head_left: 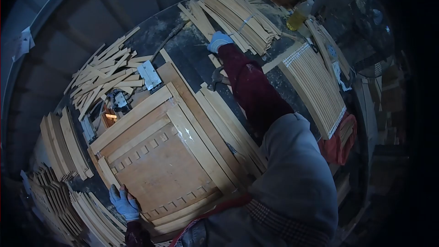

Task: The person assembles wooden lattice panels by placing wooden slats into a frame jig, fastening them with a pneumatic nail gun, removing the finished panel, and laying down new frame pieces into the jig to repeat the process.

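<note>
Two gloved hands work well apart. The left hand [124,202] rests with fingers loosely spread at the near left edge of a wooden frame [196,144], touching it. The right hand [220,41] reaches out across the dark table [183,57], its fingers bent beside some wooden strips; I cannot tell whether it grips one. Just beside the maroon sleeve [249,84] lies a hammer [215,78], its handle partly hidden by the arm.

The frame lies flat directly before the person, around a brown panel [167,167] with rows of small blocks along two opposite sides. Long slats [231,128] run along its right side. Past the right hand sits a strapped bundle [235,16], with a bottle of yellow liquid [298,17] near it. Farther right stands a slatted stack [315,91], a red cloth [338,148] at its lower end. Beyond the frame's far left corner, loose offcuts [107,75] are heaped crosswise.
</note>
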`<state>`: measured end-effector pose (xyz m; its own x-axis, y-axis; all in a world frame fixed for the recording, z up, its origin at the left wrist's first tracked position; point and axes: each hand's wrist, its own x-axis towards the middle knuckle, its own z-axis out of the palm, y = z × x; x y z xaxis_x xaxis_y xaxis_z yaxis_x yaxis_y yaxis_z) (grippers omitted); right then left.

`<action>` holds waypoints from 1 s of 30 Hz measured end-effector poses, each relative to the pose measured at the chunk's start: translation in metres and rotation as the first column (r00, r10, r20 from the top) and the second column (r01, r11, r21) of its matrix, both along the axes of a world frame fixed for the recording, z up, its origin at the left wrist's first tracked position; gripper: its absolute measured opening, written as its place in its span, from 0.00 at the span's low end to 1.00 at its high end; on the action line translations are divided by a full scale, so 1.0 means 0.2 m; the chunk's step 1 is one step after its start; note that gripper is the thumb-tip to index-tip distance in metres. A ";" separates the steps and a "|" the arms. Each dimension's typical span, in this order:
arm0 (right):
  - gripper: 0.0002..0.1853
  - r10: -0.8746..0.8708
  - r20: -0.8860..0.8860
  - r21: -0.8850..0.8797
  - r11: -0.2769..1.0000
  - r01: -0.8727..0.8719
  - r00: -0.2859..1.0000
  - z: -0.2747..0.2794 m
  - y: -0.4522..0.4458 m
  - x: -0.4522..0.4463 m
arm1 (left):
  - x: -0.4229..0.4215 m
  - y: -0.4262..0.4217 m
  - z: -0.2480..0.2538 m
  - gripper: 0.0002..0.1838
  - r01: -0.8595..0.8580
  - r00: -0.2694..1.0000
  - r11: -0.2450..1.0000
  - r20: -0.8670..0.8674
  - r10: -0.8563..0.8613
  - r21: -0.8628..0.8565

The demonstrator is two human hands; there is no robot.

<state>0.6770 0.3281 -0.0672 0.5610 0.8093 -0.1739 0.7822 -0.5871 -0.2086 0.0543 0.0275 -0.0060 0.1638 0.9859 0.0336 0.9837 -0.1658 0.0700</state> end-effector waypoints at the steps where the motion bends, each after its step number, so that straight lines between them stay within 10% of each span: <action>1: 0.33 0.042 0.022 -0.019 0.999 -0.042 0.999 0.00 0.01 0.00 | 0.04 0.01 0.04 0.22 -0.016 1.000 1.000 0.011 0.016 -0.025; 10: 0.32 -0.034 -0.080 0.111 0.993 0.042 0.996 0.26 -0.07 -0.02 | -0.09 0.00 -0.13 0.22 0.064 0.997 0.991 0.040 -0.069 0.119; 15: 0.34 0.328 -0.244 0.349 0.908 -0.233 0.913 0.34 -0.32 0.01 | -0.08 -0.02 -0.11 0.22 0.072 0.994 0.984 0.066 -0.084 0.164; 18: 0.18 0.368 -0.896 0.384 0.923 0.018 0.250 0.63 -0.65 -0.24 | -0.06 -0.02 -0.07 0.21 0.065 0.993 0.981 0.080 -0.081 0.185; 23: 0.20 0.656 -0.733 0.651 0.753 0.093 -0.179 0.87 -1.02 -0.82 | -0.08 -0.05 -0.07 0.20 0.069 0.988 0.974 0.121 -0.096 0.216; 30: 0.22 0.405 -0.907 0.373 0.900 -0.225 0.114 0.18 -1.49 -1.42 | -0.05 -0.12 -0.05 0.23 0.058 0.964 0.947 0.230 -0.136 0.317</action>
<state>0.3921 0.0311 -0.0304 -0.2863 0.9275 -0.2405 0.0194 -0.2454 -0.9692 0.0449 0.0038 -0.0158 0.2059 0.9014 0.3809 0.9202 -0.3108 0.2380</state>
